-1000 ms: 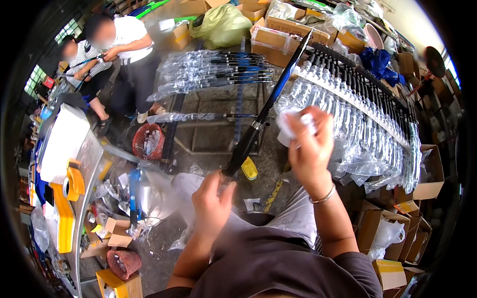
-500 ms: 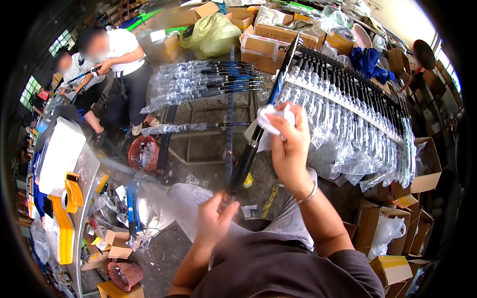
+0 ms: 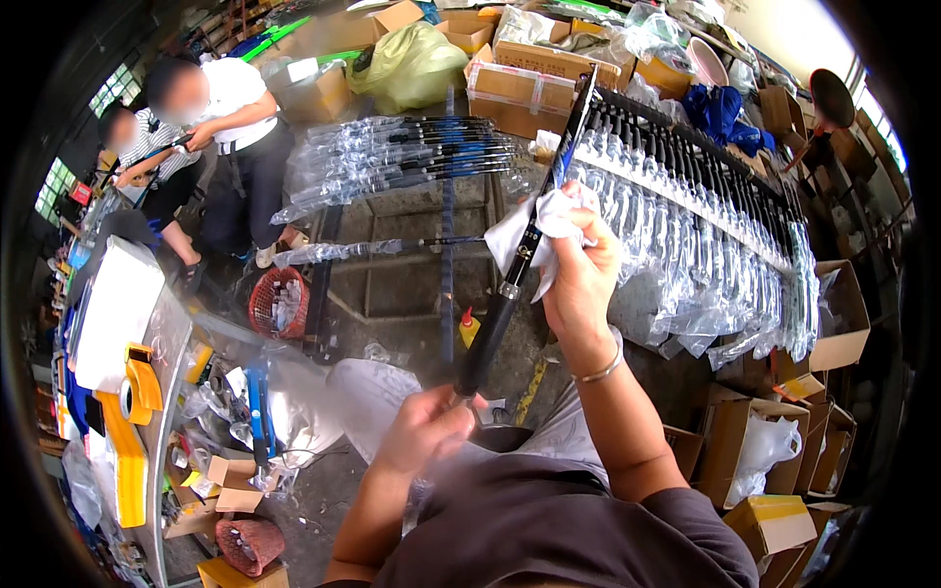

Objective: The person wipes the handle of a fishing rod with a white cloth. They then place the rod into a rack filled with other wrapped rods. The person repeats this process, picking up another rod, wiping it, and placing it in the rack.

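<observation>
A black and blue fishing rod [image 3: 492, 328] slants up and away from my lap. My left hand [image 3: 428, 431] is closed around its butt end, slightly blurred. Farther up, my right hand [image 3: 582, 269] presses a white cloth [image 3: 508, 235] against the rod, fingers bent round both. To the right, a rack [image 3: 676, 201] carries a row of similar rods [image 3: 676, 255] in clear plastic sleeves. Left of the rod, a pile of sleeved rods [image 3: 392, 162] lies across a metal frame [image 3: 449, 294], with a single sleeved rod [image 3: 358, 251] nearer me.
Two people [image 3: 230, 127] stand at the far left, handling a rod. A red basket [image 3: 278, 304] and a yellow bottle [image 3: 469, 325] are on the floor. At left is a bench [image 3: 173, 343] with tape rolls [image 3: 142, 387]. Cardboard boxes [image 3: 750, 456] stack at the right.
My right hand and the cloth have shifted slightly along the rod. The rod has turned a little in my left hand, showing its marked side.
</observation>
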`<state>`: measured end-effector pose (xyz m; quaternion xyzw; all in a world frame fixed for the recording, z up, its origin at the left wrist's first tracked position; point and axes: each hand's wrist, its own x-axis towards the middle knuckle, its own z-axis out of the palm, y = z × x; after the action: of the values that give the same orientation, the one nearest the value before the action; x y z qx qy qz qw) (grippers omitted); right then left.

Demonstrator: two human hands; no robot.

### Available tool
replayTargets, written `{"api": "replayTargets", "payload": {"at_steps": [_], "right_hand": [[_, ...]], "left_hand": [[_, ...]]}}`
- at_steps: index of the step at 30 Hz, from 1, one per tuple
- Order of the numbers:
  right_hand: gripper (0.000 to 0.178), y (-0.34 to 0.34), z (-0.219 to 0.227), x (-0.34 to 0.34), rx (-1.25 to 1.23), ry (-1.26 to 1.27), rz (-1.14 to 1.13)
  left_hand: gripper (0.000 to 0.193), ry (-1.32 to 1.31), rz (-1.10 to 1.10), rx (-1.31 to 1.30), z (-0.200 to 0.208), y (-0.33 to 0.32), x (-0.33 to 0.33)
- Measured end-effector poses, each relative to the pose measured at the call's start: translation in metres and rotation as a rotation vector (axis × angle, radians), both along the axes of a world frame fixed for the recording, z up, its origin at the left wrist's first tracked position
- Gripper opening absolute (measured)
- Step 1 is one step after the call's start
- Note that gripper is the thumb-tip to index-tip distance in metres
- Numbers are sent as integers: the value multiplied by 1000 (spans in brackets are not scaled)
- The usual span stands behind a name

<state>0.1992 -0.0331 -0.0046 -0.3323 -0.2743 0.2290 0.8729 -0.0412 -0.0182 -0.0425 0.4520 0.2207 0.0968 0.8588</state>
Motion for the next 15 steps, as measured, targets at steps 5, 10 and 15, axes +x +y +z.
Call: {"api": "replayTargets", "payload": {"at_steps": [5, 10, 15], "right_hand": [[12, 1, -15, -34, -108, -266, -230], [10, 3, -10, -12, -195, -373, -324], [11, -3, -1, -18, -377, -278, -247]], "left_hand": [[32, 37, 33, 2, -2, 3, 1], [27, 109, 64, 54, 0, -7, 1], [15, 263, 326, 770, -2, -15, 13]]}}
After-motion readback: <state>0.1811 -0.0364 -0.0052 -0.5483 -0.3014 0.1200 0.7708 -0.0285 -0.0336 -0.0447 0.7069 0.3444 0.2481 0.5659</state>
